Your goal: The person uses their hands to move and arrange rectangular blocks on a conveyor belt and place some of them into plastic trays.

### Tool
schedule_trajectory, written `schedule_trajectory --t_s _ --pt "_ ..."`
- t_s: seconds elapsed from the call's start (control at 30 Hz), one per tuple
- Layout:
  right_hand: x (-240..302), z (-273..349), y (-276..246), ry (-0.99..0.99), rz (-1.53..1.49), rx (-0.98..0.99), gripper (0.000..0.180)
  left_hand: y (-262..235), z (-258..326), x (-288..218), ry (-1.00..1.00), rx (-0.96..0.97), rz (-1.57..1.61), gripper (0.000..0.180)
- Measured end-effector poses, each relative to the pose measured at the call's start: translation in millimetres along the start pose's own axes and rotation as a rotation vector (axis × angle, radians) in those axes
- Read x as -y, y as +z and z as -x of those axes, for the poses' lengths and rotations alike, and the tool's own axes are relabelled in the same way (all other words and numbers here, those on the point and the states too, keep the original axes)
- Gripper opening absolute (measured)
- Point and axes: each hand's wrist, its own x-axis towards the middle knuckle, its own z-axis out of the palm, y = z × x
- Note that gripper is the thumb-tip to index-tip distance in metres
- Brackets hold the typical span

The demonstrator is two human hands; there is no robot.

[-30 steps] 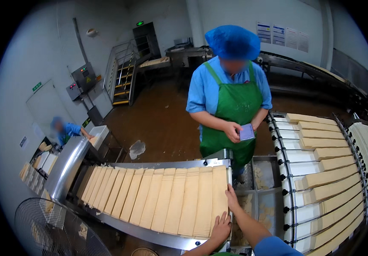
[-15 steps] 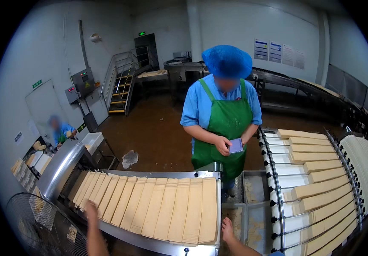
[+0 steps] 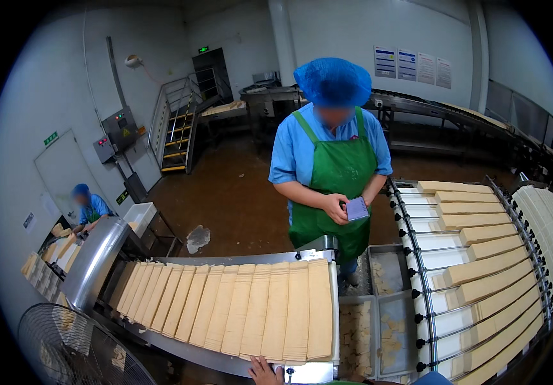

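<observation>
A row of long stacks of thin beige sheets (image 3: 255, 308) lies side by side on a metal-framed conveyor (image 3: 193, 357) in front of me. At its near edge my left hand (image 3: 265, 372) rests with fingers apart, the fingertips by the near ends of the middle stacks. It holds nothing that I can see. My right hand is out of view. Past the conveyor's far right corner stands a co-worker (image 3: 334, 154) in a blue hair cover and green apron, both hands round a small purple-and-white pad (image 3: 357, 209).
On the right, a second conveyor (image 3: 423, 218) with rods carries more beige slabs (image 3: 491, 263). Between the conveyors stand grey bins (image 3: 374, 333) with scraps. A wire-guarded fan (image 3: 84, 350) is at lower left, near a curved metal hood (image 3: 97, 260). Another person (image 3: 90, 208) works beyond.
My left hand has moved right along the near edge, from the left stacks to the middle. My right hand has left the view. The view has shifted slightly.
</observation>
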Motion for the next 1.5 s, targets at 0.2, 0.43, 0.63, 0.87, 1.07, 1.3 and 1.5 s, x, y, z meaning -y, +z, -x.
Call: schedule_trajectory --t_s 0.2,0.43,0.63,0.87,1.07,1.3,1.5 --pt "8 4 -16 0.045 -0.087 -0.002 0.028 6 -5 53 0.079 0.15 -0.674 0.08" --pt "2 34 -11 0.072 -0.12 0.028 0.031 3 -2 30 0.151 -0.152 -0.461 0.072" --pt "-31 57 20 -0.029 0.068 0.178 0.035 -3 -2 47 0.071 -0.002 -0.482 0.093" --pt "-39 29 -14 -0.279 0.515 -0.205 0.031 4 -11 15 0.127 -0.034 -0.3 0.081" --pt "126 45 -144 -0.113 -0.352 -0.77 0.037 -8 -5 -37 -0.125 0.088 0.001 0.054" --pt "269 7 -245 -0.468 0.009 -0.865 0.051 29 3 -69 -0.055 0.509 0.12 0.05" --pt "345 -23 -271 -0.423 0.36 -0.663 0.058 57 0 -107 -0.006 0.482 -0.062 0.073"
